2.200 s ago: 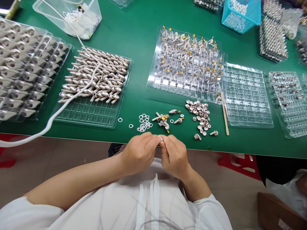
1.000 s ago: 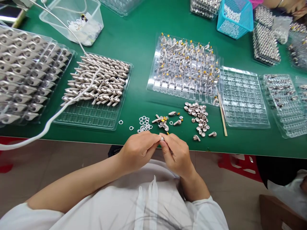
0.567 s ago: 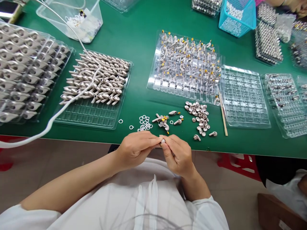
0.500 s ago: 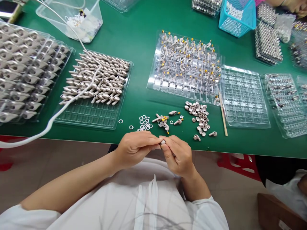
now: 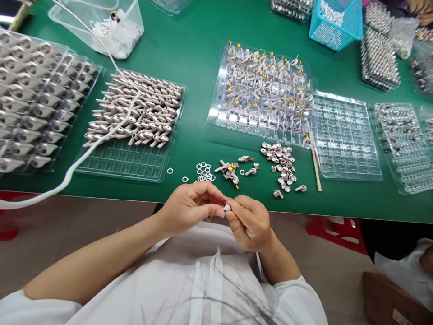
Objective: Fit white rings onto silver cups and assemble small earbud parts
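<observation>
A small pale earbud point(image 5: 228, 208) is between my fingertips, just off the table's front edge. My right hand point(image 5: 249, 221) pinches it between thumb and fingers. My left hand point(image 5: 189, 208) has its thumb and index fingertips against its left side, with an open loop between these fingers. Most of the earbud is hidden by the fingers. Beyond my hands lie several white rings point(image 5: 204, 172), a small heap of earbud stems with orange flex tabs point(image 5: 230, 170), and many round earbud caps point(image 5: 280, 158). Two curved earbud shells point(image 5: 300, 188) rest near the edge.
A clear tray of earbud parts point(image 5: 264, 85) stands ahead, beside another clear tray point(image 5: 348, 135). A thin stick point(image 5: 315, 162) lies between them. On the left are trays of shells point(image 5: 135, 108), a white cable point(image 5: 71, 171) and a plastic tub point(image 5: 131, 36). A blue basket point(image 5: 334, 31) stands far right.
My left index finger has arched up and away from the thumb, opening a gap between them. The earbud has shifted slightly left and down, and now shows more clearly.
</observation>
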### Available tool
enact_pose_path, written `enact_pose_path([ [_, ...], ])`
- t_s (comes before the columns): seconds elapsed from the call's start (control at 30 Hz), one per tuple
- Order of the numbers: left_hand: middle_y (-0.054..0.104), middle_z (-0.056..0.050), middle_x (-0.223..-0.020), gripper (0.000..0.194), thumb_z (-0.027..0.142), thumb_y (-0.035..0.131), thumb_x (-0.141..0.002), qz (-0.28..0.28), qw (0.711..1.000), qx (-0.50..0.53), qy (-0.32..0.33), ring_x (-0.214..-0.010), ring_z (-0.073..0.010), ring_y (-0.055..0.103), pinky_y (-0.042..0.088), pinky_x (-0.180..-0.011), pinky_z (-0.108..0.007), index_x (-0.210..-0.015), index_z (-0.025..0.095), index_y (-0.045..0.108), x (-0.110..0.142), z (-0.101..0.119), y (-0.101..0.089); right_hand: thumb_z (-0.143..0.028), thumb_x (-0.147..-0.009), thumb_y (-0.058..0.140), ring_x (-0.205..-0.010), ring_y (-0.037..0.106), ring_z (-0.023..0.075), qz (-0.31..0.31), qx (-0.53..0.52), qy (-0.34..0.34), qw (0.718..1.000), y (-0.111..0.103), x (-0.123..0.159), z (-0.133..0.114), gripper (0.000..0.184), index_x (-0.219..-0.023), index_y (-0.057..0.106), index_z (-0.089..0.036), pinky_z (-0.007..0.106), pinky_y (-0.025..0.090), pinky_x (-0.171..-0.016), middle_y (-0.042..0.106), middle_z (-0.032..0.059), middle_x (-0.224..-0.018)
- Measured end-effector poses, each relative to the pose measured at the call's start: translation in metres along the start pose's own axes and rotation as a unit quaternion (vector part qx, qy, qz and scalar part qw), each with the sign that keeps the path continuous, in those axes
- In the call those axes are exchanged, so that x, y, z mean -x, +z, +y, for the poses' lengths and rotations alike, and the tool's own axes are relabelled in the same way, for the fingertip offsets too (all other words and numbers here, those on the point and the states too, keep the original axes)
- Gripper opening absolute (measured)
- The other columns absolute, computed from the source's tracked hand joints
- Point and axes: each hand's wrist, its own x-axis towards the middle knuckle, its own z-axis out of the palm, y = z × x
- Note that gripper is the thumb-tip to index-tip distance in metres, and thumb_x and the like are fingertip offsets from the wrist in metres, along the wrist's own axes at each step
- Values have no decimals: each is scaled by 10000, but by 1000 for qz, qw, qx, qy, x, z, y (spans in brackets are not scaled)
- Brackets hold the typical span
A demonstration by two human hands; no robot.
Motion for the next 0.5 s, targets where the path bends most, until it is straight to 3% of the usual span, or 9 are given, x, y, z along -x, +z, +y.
enact_pose_path([
  [0.17,752,-57,-711,109,236,752,-828,4,998,-3,59,-564,-151,704,632,-514,-236,-835,130,726,4,-3,1,-149,-935,501,-635,567,159,8,-4,1,1000,0,-1,-1,297,-1217,596,-141,281,495,-537,622,60,-754],
  [0.3,753,-61,-708,89,201,675,-895,-6,980,-85,179,-611,-153,711,637,-558,-245,-898,149,747,3,-5,-3,-151,-937,493,-650,595,161,-2,-4,23,1000,0,-2,-2,325,-1246,595,-141,284,520,-559,642,67,-786],
  [0.5,778,-61,-838,196,92,583,-922,19,873,-320,368,-738,-151,736,622,-674,-243,-1069,173,685,2,-5,-5,-139,-932,497,-676,608,157,4,-11,35,999,1,-4,-2,324,-1236,610,-117,281,529,-582,645,75,-816],
])
